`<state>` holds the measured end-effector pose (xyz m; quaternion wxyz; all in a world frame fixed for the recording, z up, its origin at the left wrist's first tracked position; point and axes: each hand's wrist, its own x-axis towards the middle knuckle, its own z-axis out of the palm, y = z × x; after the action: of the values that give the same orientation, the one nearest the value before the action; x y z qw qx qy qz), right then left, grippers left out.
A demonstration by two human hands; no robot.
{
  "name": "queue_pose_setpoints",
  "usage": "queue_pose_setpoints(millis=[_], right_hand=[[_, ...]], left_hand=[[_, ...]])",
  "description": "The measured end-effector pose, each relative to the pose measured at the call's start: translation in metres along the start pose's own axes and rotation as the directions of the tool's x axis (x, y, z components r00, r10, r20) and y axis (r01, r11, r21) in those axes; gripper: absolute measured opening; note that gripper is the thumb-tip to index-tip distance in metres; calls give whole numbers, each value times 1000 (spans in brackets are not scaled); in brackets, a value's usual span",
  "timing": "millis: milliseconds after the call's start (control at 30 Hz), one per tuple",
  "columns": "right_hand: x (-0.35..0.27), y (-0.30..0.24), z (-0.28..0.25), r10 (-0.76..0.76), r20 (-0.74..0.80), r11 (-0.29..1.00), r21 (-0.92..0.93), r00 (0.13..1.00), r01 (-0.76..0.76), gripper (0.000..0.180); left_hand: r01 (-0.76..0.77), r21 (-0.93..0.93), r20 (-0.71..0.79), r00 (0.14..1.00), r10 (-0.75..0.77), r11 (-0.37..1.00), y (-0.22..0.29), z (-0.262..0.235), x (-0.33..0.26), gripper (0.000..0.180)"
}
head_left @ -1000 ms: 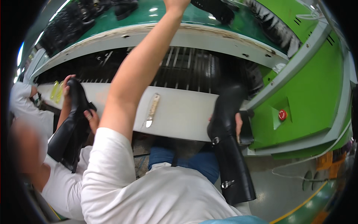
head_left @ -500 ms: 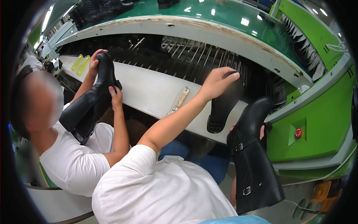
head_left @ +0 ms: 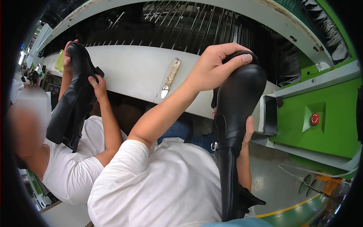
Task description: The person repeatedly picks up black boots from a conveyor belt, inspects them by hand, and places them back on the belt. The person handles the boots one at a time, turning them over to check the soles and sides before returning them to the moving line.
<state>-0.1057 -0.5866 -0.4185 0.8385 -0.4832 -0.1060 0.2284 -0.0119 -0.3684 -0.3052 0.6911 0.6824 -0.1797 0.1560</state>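
Note:
Upright in front of me is a tall black boot [head_left: 241, 90] with a buckled strap at the ankle, its rounded toe on top. My right hand [head_left: 248, 130] grips it around the ankle from behind, the fingers partly hidden by the boot. At the toe end my left hand [head_left: 217, 68] pinches a black sole [head_left: 232, 57], thumb on the near side. Most of that sole lies hidden behind the boot; whether it touches the boot's underside all along, I cannot tell.
At left a co-worker in a white shirt holds another black boot [head_left: 75, 75] with both hands. A tool with a wrapped handle [head_left: 173, 72] lies on the white bench [head_left: 132, 68]. Behind are metal rollers [head_left: 189, 26]. A green machine [head_left: 291, 128] with a red button stands right.
My right hand has raised the boot and moved it left, toe up. The sole in my left hand, apart from the boot before, is now behind its toe. The view has tilted down.

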Motion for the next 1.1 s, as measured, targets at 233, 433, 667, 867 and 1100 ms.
queue_pose_setpoints(millis=[233,433,667,867,1100], right_hand=[[-8,-4,8,57,79,988,141,995,-68,120],[-8,-2,12,60,42,992,112,997,-64,120],[-4,-17,26,31,21,998,-47,999,-30,110],[-7,-19,36,7,36,999,-44,999,-5,103],[-6,-17,40,-35,52,996,-84,998,39,100]], left_hand=[[70,-55,2,998,-70,996,8,-2,-5,23],[65,-62,42,997,-62,996,-3,-4,-8,28],[-80,-30,115,990,83,996,13,-11,-20,60],[-133,-3,129,983,132,991,18,-9,-26,67],[-147,-20,103,984,148,989,22,-6,-32,60]])
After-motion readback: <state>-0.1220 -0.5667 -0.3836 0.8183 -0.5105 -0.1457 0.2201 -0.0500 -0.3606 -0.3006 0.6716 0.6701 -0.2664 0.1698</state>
